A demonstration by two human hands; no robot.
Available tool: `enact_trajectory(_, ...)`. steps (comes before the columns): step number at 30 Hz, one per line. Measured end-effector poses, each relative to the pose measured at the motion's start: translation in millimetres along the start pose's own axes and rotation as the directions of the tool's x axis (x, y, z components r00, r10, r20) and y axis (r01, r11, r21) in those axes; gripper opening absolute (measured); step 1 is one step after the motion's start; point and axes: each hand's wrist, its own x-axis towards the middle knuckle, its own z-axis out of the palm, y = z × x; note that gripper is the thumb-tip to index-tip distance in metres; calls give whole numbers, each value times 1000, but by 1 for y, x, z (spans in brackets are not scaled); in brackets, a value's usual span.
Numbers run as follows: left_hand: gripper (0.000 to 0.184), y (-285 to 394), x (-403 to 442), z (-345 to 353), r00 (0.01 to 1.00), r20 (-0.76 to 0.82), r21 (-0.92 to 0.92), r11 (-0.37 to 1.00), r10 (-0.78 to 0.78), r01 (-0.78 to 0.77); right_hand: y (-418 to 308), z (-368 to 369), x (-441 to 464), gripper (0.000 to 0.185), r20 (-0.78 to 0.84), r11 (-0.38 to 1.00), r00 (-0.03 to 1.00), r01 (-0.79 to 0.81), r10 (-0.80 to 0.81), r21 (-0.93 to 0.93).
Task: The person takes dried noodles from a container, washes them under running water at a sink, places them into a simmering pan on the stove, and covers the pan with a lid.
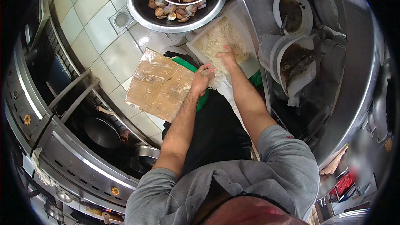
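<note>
A white plastic tub holds a heap of pale thin noodles. My right hand is over the near side of the heap, fingers apart and touching the strands. Just left of it, my left hand is closed around a small bunch of noodles, some strands hanging from the fingers. Beside my left forearm lies a cardboard sheet with a shiny film and loose strands stuck on it. Under its right edge shows something green.
Beyond the tub stands a big metal basin of clams, with a smaller metal bowl of clams in it. Stoves with a wok line the left. At right, a steel sink holds containers with dark residue. A floor drain is at upper left.
</note>
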Motion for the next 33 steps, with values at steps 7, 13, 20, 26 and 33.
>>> enact_trajectory(7,55,12,1,20,991,30,-179,974,-134,137,-45,-54,-39,48,60,948,997,36,-58,318)
enact_trajectory(13,71,40,9,42,973,187,-500,839,-135,213,-34,-12,-89,35,-69,951,948,309,-310,-32)
enact_trajectory(20,60,27,17,22,975,160,-203,961,-154,185,-47,-18,-95,46,68,986,991,108,-117,128)
enact_trajectory(26,58,14,11,19,986,139,-270,955,-87,122,-50,-15,22,33,59,502,828,393,-557,-771)
enact_trajectory(33,60,29,-28,15,984,85,-295,940,-154,172,-61,5,66,45,43,488,875,309,-482,-816)
